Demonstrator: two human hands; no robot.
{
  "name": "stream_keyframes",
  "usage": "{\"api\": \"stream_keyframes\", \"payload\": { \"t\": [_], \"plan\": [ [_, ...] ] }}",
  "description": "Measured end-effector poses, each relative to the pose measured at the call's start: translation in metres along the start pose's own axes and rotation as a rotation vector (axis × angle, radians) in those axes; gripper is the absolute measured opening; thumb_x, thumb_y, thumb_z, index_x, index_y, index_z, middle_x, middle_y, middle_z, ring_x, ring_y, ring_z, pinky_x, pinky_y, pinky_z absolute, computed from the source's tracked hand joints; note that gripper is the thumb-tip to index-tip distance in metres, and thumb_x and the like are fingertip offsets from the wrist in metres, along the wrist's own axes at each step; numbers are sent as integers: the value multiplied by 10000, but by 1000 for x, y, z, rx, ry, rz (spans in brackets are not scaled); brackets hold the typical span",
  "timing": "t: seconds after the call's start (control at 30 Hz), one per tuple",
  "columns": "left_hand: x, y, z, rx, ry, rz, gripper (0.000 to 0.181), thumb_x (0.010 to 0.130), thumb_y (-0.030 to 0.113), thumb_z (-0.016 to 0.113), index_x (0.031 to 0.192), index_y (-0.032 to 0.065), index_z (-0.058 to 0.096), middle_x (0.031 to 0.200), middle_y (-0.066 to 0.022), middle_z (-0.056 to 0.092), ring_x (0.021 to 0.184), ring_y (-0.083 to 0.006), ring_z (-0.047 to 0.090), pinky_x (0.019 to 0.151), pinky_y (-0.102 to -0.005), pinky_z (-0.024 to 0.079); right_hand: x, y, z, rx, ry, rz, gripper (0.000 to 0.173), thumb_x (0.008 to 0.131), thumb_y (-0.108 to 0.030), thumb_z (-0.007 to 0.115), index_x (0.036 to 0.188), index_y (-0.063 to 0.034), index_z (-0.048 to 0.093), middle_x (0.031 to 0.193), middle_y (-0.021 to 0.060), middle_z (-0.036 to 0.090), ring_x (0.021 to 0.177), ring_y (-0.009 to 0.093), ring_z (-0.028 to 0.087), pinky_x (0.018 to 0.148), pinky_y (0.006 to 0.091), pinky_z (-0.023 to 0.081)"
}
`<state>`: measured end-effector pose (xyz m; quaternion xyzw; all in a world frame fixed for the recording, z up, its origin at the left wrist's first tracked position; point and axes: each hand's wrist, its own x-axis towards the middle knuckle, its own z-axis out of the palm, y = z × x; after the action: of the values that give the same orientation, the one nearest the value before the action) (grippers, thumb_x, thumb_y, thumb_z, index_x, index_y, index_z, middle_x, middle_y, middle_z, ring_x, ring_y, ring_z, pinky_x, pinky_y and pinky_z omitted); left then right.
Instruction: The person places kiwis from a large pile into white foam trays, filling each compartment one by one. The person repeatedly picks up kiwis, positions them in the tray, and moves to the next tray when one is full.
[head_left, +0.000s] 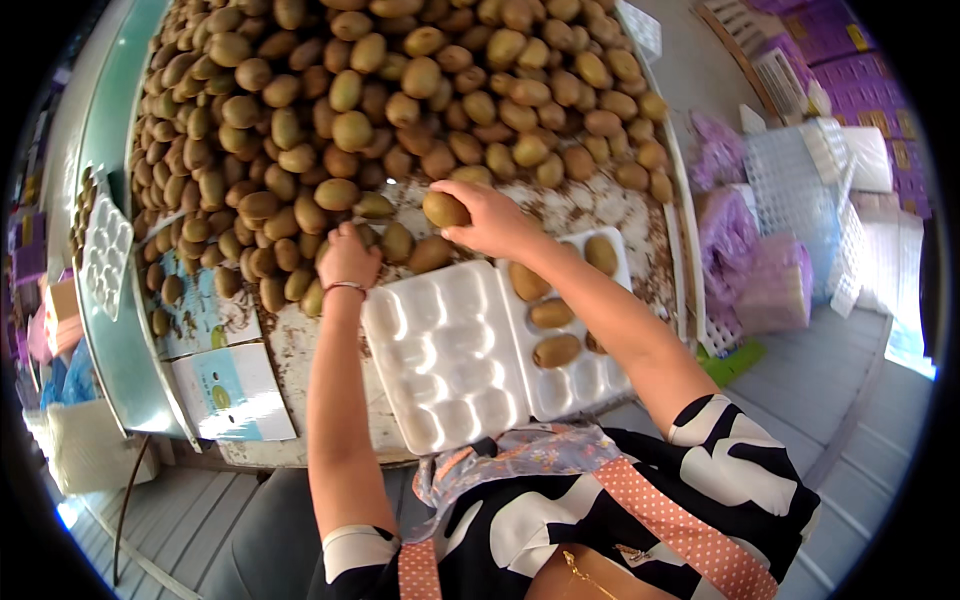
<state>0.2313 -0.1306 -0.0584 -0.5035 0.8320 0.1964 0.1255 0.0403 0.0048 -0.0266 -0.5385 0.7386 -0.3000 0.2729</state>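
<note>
My right hand (487, 217) grips a kiwifruit (445, 209) between thumb and fingers, above the table just in front of the pile. To its left, my left hand (349, 259) rests among the kiwifruit at the near edge of the pile (352, 131); its fingertips are partly hidden, and whether it holds one I cannot tell. Nearest me lies a white moulded plastic tray (450, 360) with bare hollows. Against its right side is a second white tray (551, 390) with several kiwifruit (556, 351) in its hollows, partly covered by my right forearm.
Printed cardboard (236, 394) lies at the table's left. Another moulded tray (109, 255) rests on the green ledge at far left. A raised rail (686, 262) edges the table's right side. Beyond it are purple plastic bags (727, 240), stacked trays (795, 187) and purple boxes (862, 90).
</note>
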Motion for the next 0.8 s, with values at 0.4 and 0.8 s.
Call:
{"api": "stream_keyframes", "payload": {
  "t": [0.4,0.8],
  "plan": [
    [-146,5,-54,-1249,-235,59,452,801,131,619,1221,42,479,1012,-93,576,779,-125,570,588,-219,473,-289,-19,-5,212,-8,390,498,703,-267,721,1078,-59,466,1073,137,516,937,299,542,748,381,466],
    [-231,160,69,-567,-452,545,515,739,342,708,1056,5,481,957,-165,585,708,-252,612,628,-354,493,-321,3,-21,299,474,596,230,815,-181,644,965,-21,574,933,122,592,841,243,605,663,324,491]
  ]
}}
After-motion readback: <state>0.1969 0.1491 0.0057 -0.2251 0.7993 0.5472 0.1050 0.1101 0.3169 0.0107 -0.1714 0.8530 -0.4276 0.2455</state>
